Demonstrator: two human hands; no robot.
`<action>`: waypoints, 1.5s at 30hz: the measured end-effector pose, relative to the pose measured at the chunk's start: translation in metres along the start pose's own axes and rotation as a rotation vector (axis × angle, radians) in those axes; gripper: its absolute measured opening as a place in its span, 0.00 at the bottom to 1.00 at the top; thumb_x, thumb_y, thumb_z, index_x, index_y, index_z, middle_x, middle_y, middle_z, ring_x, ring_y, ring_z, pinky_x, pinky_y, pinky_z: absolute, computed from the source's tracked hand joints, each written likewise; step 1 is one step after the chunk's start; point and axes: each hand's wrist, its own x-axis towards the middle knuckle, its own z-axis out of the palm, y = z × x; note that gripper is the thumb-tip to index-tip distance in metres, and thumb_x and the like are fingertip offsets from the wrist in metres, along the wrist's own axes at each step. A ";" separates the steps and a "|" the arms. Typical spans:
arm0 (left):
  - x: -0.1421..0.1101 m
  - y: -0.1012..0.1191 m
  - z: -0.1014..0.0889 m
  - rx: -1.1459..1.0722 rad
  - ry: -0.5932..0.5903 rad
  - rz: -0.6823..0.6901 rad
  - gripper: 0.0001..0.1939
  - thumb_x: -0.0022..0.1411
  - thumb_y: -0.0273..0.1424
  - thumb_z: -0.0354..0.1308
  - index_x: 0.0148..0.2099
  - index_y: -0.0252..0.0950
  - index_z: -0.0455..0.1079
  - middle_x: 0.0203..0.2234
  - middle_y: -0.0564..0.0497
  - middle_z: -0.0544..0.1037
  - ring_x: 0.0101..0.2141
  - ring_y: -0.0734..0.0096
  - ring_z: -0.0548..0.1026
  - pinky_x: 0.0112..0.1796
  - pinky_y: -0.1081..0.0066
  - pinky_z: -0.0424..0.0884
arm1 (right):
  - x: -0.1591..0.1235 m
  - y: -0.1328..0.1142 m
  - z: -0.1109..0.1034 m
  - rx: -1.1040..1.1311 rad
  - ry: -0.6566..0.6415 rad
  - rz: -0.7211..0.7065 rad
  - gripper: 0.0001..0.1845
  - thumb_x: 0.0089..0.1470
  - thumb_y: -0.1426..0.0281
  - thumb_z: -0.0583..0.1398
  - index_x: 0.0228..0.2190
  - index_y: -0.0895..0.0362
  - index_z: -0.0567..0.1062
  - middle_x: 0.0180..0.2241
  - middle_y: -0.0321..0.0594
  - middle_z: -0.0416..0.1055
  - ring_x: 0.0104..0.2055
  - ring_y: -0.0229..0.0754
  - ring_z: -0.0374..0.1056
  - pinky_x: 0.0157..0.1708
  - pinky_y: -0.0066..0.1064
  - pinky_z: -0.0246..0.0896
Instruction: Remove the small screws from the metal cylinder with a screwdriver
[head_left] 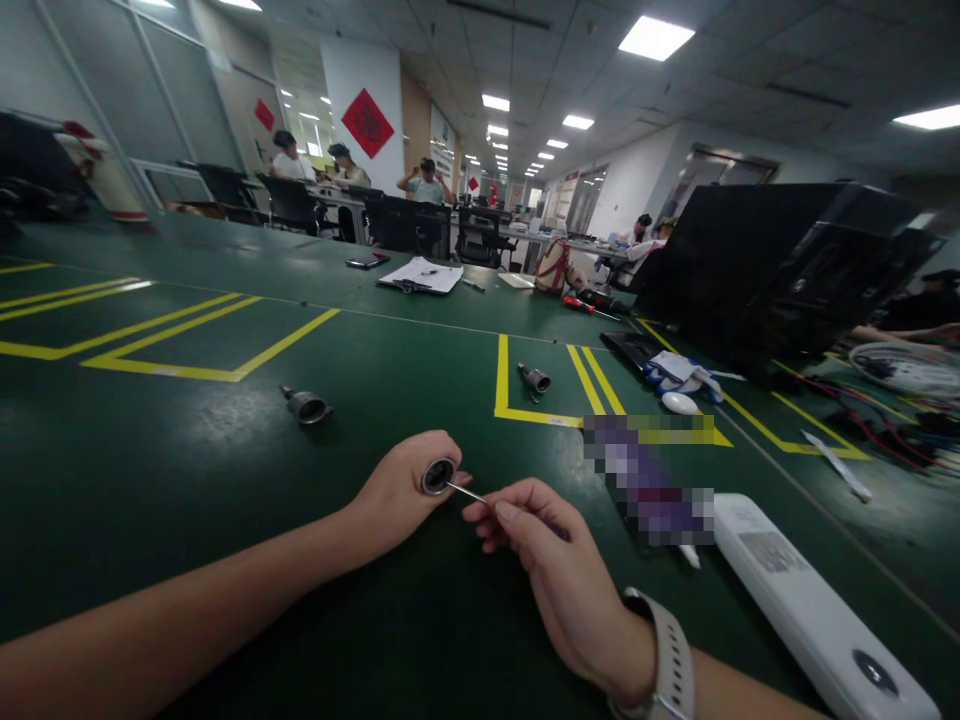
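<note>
My left hand (401,495) is closed around a cup-shaped metal part (438,477), its round open end facing me. Between the fingertips of my right hand (551,560) is a thin metal-shafted tool (469,493). Its far end reaches the mouth of the cup; how deep it goes I cannot tell. Most of the tool's dark handle is hidden by my palm. Two similar metal parts lie on the green table: one (307,407) left of my hands, the other (535,379) inside a yellow-taped area beyond them.
Right of my hand are a pixelated purple packet (649,480) and a long white device (817,600). Farther back lie a white oval object (679,403), a glove (682,375), a red screwdriver (581,305) and a clipboard (422,276). A black box-shaped machine (750,270) stands at right. People sit behind.
</note>
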 end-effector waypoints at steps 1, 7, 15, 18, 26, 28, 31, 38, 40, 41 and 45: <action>-0.001 -0.001 0.000 -0.005 -0.001 0.006 0.11 0.55 0.31 0.54 0.23 0.36 0.58 0.21 0.57 0.64 0.25 0.74 0.65 0.26 0.73 0.60 | 0.001 -0.001 -0.001 0.034 -0.006 0.017 0.05 0.50 0.69 0.60 0.28 0.59 0.74 0.33 0.42 0.75 0.35 0.40 0.66 0.37 0.33 0.59; -0.002 -0.004 0.000 -0.049 -0.010 0.028 0.11 0.56 0.32 0.54 0.24 0.36 0.59 0.22 0.57 0.65 0.24 0.75 0.65 0.26 0.73 0.61 | 0.002 0.000 -0.004 0.208 -0.034 0.060 0.05 0.51 0.70 0.58 0.29 0.59 0.74 0.32 0.42 0.75 0.33 0.39 0.67 0.35 0.32 0.59; -0.003 0.000 -0.001 0.027 -0.048 0.048 0.10 0.56 0.28 0.54 0.24 0.36 0.58 0.22 0.56 0.64 0.26 0.73 0.65 0.27 0.72 0.60 | -0.006 -0.001 -0.001 -0.022 -0.003 0.004 0.06 0.51 0.69 0.60 0.29 0.59 0.74 0.33 0.42 0.75 0.35 0.40 0.66 0.37 0.33 0.59; -0.004 0.000 -0.001 0.008 -0.040 0.081 0.11 0.57 0.29 0.54 0.24 0.36 0.58 0.22 0.56 0.64 0.25 0.74 0.65 0.27 0.73 0.60 | -0.004 -0.002 -0.002 0.086 -0.029 0.037 0.05 0.51 0.70 0.59 0.29 0.59 0.74 0.32 0.42 0.75 0.34 0.39 0.66 0.37 0.33 0.59; -0.005 -0.004 0.001 -0.026 -0.024 0.105 0.10 0.57 0.29 0.54 0.24 0.36 0.59 0.22 0.57 0.65 0.25 0.75 0.65 0.27 0.74 0.60 | -0.005 0.001 -0.002 0.149 -0.009 0.017 0.05 0.51 0.70 0.59 0.28 0.59 0.73 0.32 0.43 0.75 0.34 0.39 0.66 0.36 0.32 0.58; -0.005 -0.003 0.001 0.001 -0.013 0.099 0.10 0.56 0.29 0.54 0.24 0.36 0.59 0.22 0.57 0.65 0.25 0.74 0.65 0.27 0.74 0.60 | -0.008 0.001 -0.001 0.057 0.013 -0.008 0.05 0.51 0.69 0.60 0.29 0.59 0.73 0.32 0.42 0.75 0.34 0.39 0.66 0.37 0.33 0.58; -0.005 -0.001 0.001 0.032 -0.029 0.103 0.10 0.56 0.28 0.53 0.24 0.36 0.59 0.22 0.56 0.65 0.25 0.73 0.66 0.27 0.73 0.60 | -0.010 0.000 0.000 -0.020 0.002 0.004 0.05 0.51 0.69 0.60 0.29 0.59 0.73 0.33 0.43 0.75 0.35 0.40 0.66 0.37 0.34 0.58; -0.005 -0.002 0.000 -0.038 -0.024 0.099 0.11 0.56 0.30 0.55 0.24 0.36 0.58 0.22 0.57 0.65 0.24 0.75 0.65 0.26 0.74 0.60 | -0.003 -0.001 -0.003 0.225 -0.063 0.072 0.05 0.52 0.72 0.58 0.28 0.60 0.73 0.31 0.44 0.75 0.32 0.38 0.66 0.35 0.31 0.58; -0.004 -0.003 0.001 -0.055 -0.015 0.082 0.11 0.55 0.30 0.55 0.24 0.36 0.58 0.22 0.57 0.65 0.24 0.76 0.65 0.26 0.75 0.61 | -0.003 0.000 -0.004 0.235 -0.072 0.076 0.05 0.52 0.72 0.57 0.29 0.61 0.73 0.32 0.44 0.75 0.32 0.38 0.66 0.35 0.31 0.58; -0.004 -0.003 0.001 -0.056 -0.013 0.073 0.11 0.55 0.30 0.55 0.24 0.36 0.59 0.22 0.57 0.65 0.24 0.76 0.65 0.26 0.75 0.61 | -0.003 0.001 -0.004 0.224 -0.072 0.073 0.05 0.52 0.72 0.57 0.29 0.61 0.73 0.32 0.45 0.75 0.33 0.38 0.66 0.35 0.32 0.58; -0.003 -0.002 0.000 -0.050 -0.013 0.046 0.10 0.55 0.30 0.55 0.24 0.36 0.59 0.22 0.57 0.65 0.24 0.75 0.65 0.26 0.74 0.60 | -0.005 0.002 -0.002 0.179 -0.063 0.056 0.05 0.52 0.70 0.58 0.29 0.60 0.73 0.32 0.44 0.75 0.33 0.38 0.66 0.35 0.32 0.58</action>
